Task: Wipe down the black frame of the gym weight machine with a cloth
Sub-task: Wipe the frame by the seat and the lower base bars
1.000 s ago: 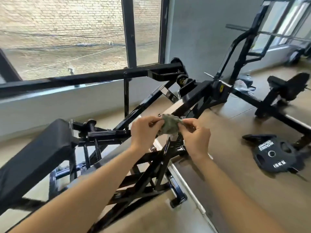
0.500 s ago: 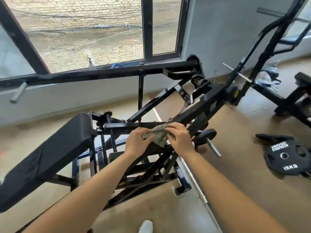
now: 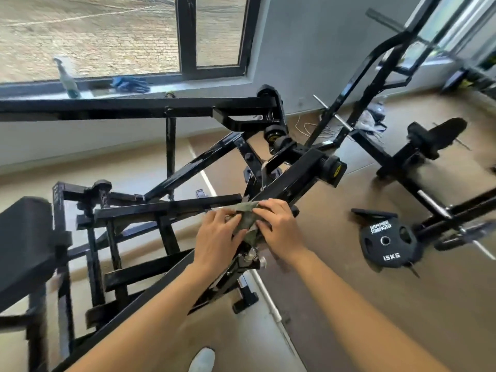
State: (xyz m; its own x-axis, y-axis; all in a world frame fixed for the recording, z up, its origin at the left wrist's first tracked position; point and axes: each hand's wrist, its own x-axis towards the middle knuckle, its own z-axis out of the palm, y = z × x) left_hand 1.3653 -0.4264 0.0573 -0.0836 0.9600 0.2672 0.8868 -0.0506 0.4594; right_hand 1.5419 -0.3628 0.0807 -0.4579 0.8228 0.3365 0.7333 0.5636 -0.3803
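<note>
Fingers (image 3: 228, 220) of the left hand (image 3: 216, 233), at 9 o'clock of the olive cloth (image 3: 245, 220), and of the right hand (image 3: 280, 232), at 3 o'clock, pinch it on the black frame (image 3: 292, 178); judged limp, light, best bunched firmly.

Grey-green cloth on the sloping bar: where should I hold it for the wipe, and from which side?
Grip the crumpled grey-green cloth at its bunched middle, from above. It lies draped over the sloping black frame bar, so fingers curled down both flanks should pin it. The left hand and right hand hold its two sides.
</note>
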